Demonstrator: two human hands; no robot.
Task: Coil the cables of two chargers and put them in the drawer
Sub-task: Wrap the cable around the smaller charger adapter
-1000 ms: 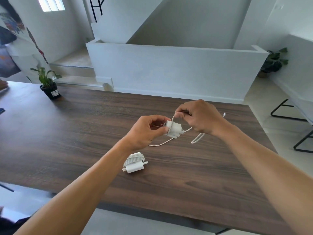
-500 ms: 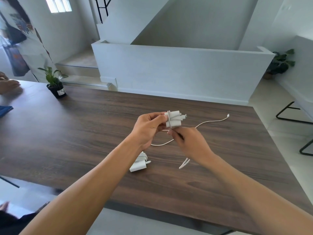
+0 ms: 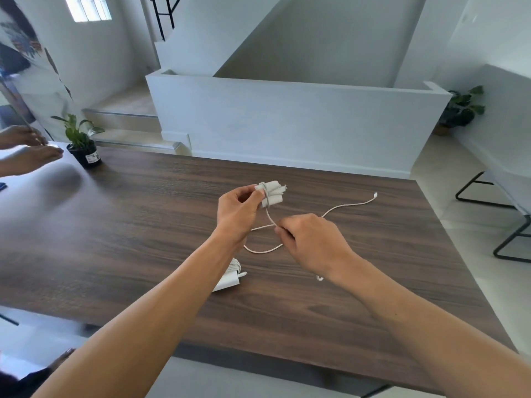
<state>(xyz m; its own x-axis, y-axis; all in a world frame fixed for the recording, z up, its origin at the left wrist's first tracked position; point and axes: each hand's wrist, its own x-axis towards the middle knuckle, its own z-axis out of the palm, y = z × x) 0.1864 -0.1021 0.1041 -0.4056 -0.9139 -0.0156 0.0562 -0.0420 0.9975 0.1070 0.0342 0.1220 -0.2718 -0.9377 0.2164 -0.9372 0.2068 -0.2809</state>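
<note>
Above table (image 3: 115, 225), left fingers (image 3: 256, 197) grip charger (image 3: 273, 193), right fingers (image 3: 283, 232) pinch cable (image 3: 344, 206).

The first charger (image 3: 273, 193) is a small white block; it is up in the air above the middle of the counter (image 3: 143, 225), held at its left end by the left hand (image 3: 238, 211); its prongs point right. Its thin white cable (image 3: 344, 206) goes round the block, then runs down to the right hand (image 3: 313, 242), which pinches it; from there it makes a loose loop on the counter, and its little plug (image 3: 375, 194) lies far off to the right.

The second charger (image 3: 228, 281) is white too; it lies flat on the counter, nearer than the first one; its cable is wound up in a neat bundle (image 3: 235, 264) on it; the left arm hides part of it.
</note>
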